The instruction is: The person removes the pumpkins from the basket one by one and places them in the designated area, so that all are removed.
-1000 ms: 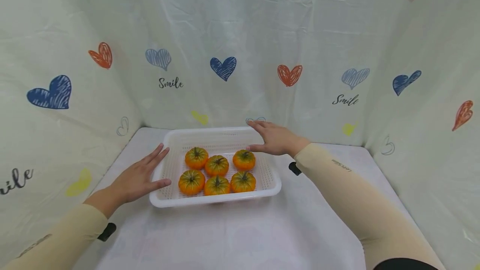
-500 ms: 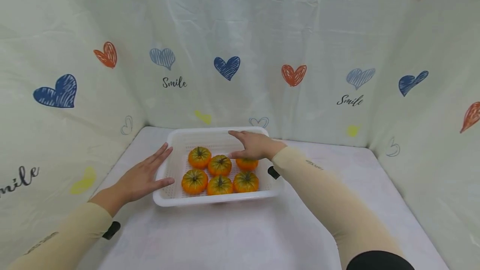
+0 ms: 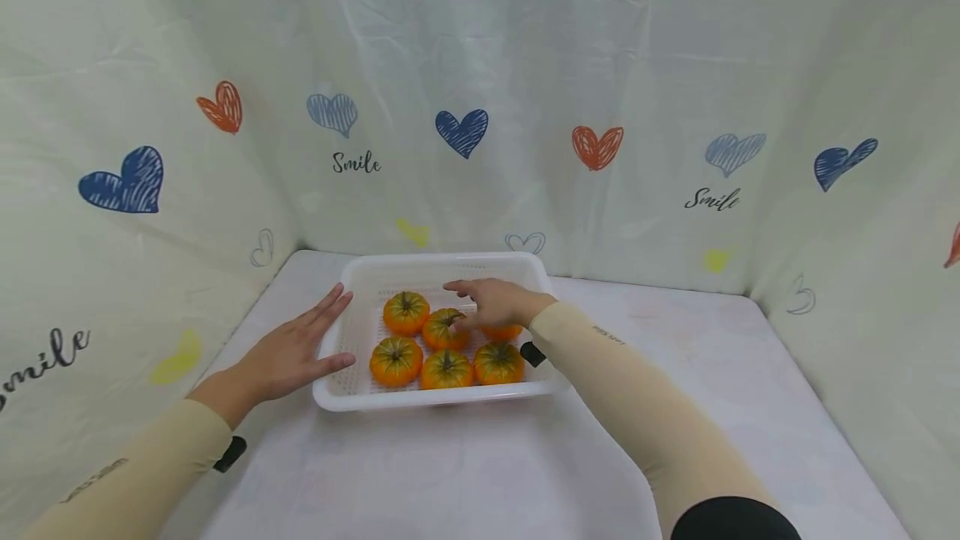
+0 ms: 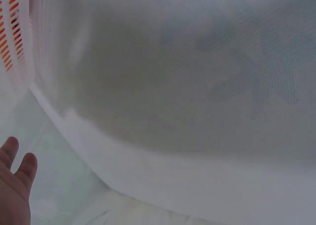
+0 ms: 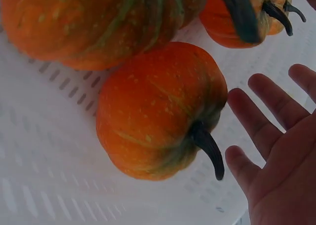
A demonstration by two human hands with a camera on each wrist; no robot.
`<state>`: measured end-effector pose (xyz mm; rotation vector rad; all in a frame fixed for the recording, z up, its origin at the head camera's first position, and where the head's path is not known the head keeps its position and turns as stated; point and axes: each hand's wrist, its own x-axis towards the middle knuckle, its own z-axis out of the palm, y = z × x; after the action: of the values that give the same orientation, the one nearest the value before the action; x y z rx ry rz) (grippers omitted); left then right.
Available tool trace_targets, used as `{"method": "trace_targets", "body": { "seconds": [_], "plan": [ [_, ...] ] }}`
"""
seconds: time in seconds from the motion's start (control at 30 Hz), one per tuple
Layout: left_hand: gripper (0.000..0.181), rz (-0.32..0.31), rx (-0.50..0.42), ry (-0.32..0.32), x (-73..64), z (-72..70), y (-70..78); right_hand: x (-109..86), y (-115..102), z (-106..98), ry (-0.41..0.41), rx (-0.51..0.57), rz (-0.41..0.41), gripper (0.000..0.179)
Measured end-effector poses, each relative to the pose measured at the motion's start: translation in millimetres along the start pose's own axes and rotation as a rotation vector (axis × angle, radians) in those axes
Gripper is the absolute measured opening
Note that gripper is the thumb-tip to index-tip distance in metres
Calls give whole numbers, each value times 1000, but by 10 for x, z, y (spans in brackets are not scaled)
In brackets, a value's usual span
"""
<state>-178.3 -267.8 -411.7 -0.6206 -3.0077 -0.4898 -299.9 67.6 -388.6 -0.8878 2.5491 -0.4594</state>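
Note:
Several small orange pumpkins with greenish tops and dark stems sit in a white perforated plastic basket [image 3: 442, 397]. My right hand [image 3: 501, 304] reaches over the basket's back right part with its fingers extended. In the head view its thumb overlaps the back middle pumpkin [image 3: 441, 337], and the hand partly covers the back right pumpkin [image 3: 506, 332]. The right wrist view shows the spread fingers beside a pumpkin [image 5: 158, 111] and its curved stem. My left hand [image 3: 288, 357] has its fingers spread at the basket's left rim, holding nothing.
The basket stands on a table with a white cover [image 3: 465, 473]. Close behind and on both sides hangs a pale curtain [image 3: 525, 48] printed with hearts and "Smile". Each wrist carries a small black camera.
My right hand has moved left and slightly down, from over the basket's right edge to above the back pumpkins. The left hand keeps its place at the left rim.

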Motion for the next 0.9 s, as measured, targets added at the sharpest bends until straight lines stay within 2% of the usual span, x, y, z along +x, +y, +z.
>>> {"method": "trace_targets", "body": {
  "seconds": [0.27, 0.5, 0.9],
  "plan": [
    [92, -3, -1, -17, 11, -17, 9, 40, 31, 130, -14, -9, 4, 78],
    [92, 1, -7, -2, 16, 1, -10, 51, 2, 160, -25, -66, -45, 76],
    [92, -10, -10, -2, 14, 11, 7, 39, -42, 208, -52, 24, -24, 67]
  ]
}}
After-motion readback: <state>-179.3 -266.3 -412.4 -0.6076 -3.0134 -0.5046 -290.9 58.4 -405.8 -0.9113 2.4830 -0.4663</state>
